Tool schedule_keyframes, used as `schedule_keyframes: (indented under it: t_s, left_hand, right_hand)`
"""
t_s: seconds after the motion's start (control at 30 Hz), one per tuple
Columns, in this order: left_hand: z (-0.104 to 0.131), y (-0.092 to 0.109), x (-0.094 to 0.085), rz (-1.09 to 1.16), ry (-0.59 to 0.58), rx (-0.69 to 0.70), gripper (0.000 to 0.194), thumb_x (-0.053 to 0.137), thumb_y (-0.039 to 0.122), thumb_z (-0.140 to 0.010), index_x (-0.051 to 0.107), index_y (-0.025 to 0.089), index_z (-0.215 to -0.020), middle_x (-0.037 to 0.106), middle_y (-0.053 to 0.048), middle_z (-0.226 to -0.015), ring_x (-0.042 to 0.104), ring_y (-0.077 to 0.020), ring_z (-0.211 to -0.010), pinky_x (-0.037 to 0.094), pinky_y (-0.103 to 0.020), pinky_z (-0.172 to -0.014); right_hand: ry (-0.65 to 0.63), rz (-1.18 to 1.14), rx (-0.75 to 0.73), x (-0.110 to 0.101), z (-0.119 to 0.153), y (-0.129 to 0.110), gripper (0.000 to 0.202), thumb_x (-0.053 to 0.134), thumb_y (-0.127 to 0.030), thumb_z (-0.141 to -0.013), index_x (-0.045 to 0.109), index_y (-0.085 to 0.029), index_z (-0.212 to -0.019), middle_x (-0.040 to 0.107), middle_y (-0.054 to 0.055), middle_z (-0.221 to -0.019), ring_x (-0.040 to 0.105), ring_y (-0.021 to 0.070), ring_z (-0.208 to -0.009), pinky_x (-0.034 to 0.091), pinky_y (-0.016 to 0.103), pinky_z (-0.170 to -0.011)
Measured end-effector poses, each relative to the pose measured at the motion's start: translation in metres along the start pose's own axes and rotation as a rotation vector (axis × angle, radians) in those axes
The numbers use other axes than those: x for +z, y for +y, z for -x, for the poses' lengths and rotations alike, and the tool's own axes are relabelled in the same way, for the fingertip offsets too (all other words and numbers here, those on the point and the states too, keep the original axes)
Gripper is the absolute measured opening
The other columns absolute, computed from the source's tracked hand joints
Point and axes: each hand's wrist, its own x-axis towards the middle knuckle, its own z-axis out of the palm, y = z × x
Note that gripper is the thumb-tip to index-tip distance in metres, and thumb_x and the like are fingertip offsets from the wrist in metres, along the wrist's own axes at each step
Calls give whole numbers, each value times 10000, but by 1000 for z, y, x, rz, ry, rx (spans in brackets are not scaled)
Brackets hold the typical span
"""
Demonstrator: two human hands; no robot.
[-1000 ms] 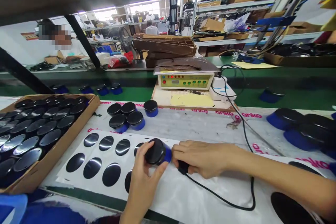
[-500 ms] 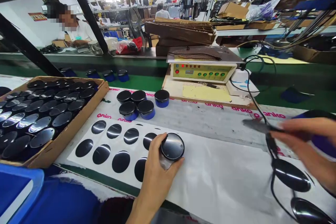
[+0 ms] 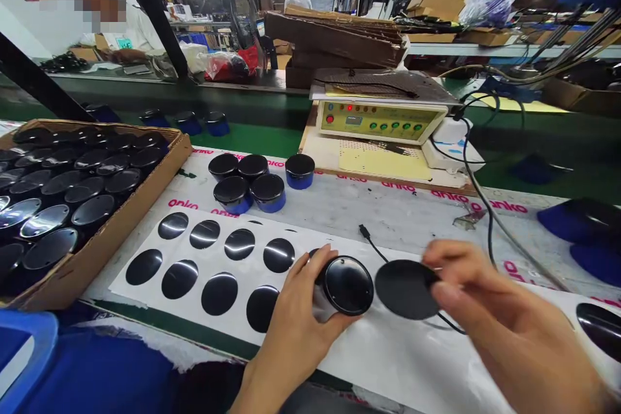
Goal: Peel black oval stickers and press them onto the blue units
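My left hand [image 3: 305, 310] is wrapped round a round black-topped piece [image 3: 348, 285], its glossy top tilted toward me. Just to its right, my right hand [image 3: 485, 301] pinches the edge of a thin matte black disc [image 3: 407, 289] between thumb and fingers. The disc and the piece are close, with a narrow gap between them. Behind the disc runs a black cable with a small plug [image 3: 365, 231]. Under and left of my left hand lies a white sheet [image 3: 191, 246] with two rows of black discs.
A cardboard box [image 3: 121, 220] of black-topped pieces stands left. Several blue-sided pieces [image 3: 268, 194] sit behind the sheet. A control unit [image 3: 383, 121] is at the back, a blue tray [image 3: 41, 336] at lower left. A person [image 3: 140, 26] is across the bench.
My right hand has come in from the right and now holds a thin black disc beside the piece. My left hand has shifted slightly right with its piece. The camera view has moved a little.
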Motion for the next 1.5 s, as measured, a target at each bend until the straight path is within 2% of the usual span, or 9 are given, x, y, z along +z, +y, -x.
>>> schedule_keyframes:
  t_s: [0.07, 0.13, 0.27, 0.53, 0.83, 1.17, 1.33, 1.5]
  left_hand:
    - [-1, 0, 0, -33, 1, 28, 764, 762, 268, -729, 334, 484, -1324, 515, 87, -1365, 425, -250, -1309, 384, -512, -1072]
    - [-1, -1, 0, -73, 8, 78, 762, 757, 272, -737, 321, 475, -1328, 502, 86, -1380, 416, -242, -1315, 389, -509, -1072]
    - [-1, -1, 1, -124, 8, 162, 759, 731, 263, -767, 283, 425, -1358, 497, 46, -1393, 433, -220, -1307, 384, -482, -1088]
    - [-4, 3, 0, -175, 1, 173, 747, 733, 257, -765, 291, 416, -1346, 527, 39, -1368, 451, -227, -1299, 410, -477, -1075]
    - [-3, 2, 0, -193, -5, 202, 758, 714, 200, -773, 274, 381, -1363, 530, 23, -1368, 460, -213, -1296, 390, -451, -1098]
    - [-2, 3, 0, -229, 7, 230, 706, 693, 245, -810, 278, 358, -1370, 527, 15, -1373, 454, -208, -1302, 375, -418, -1108]
    - [-2, 4, 0, -235, -6, 248, 662, 658, 285, -841, 277, 329, -1380, 521, -14, -1380, 468, -215, -1291, 373, -419, -1106]
    - [-3, 3, -1, -265, 4, 262, 699, 665, 276, -833, 248, 340, -1391, 532, -18, -1367, 485, -220, -1275, 368, -432, -1108]
  right_hand:
    - [-87, -217, 145, 27, -4, -2, 271, 594, -457, -846, 570, -229, -703, 529, 45, -984, 549, 178, -805, 464, 252, -617]
    - [-120, -343, 239, 46, -3, -2, 281, 601, -456, -846, 574, -222, -693, 511, 24, -954, 525, 152, -787, 450, 230, -633]
    - [-149, -406, 269, 63, 3, 0, 242, 595, -419, -867, 592, -229, -718, 470, 2, -926, 483, 135, -833, 427, 206, -698]
    - [-140, -378, 257, 67, 4, 2, 223, 583, -403, -882, 596, -235, -735, 469, -5, -935, 480, 124, -844, 420, 197, -710]
    - [1, -129, 49, 72, 3, -7, 173, 589, -294, -873, 554, -228, -717, 528, 5, -849, 531, 134, -803, 454, 213, -667]
    - [-2, 6, -27, 72, 8, -9, 150, 539, -244, -905, 498, -235, -761, 505, 20, -872, 533, 158, -860, 470, 244, -670]
    - [-1, 75, -80, 70, 8, -10, 149, 518, -230, -915, 473, -233, -772, 501, 23, -861, 522, 162, -838, 460, 265, -696]
    - [-8, 160, -111, 71, 7, -13, 167, 489, -249, -930, 452, -228, -769, 511, 27, -845, 535, 157, -802, 453, 257, -679]
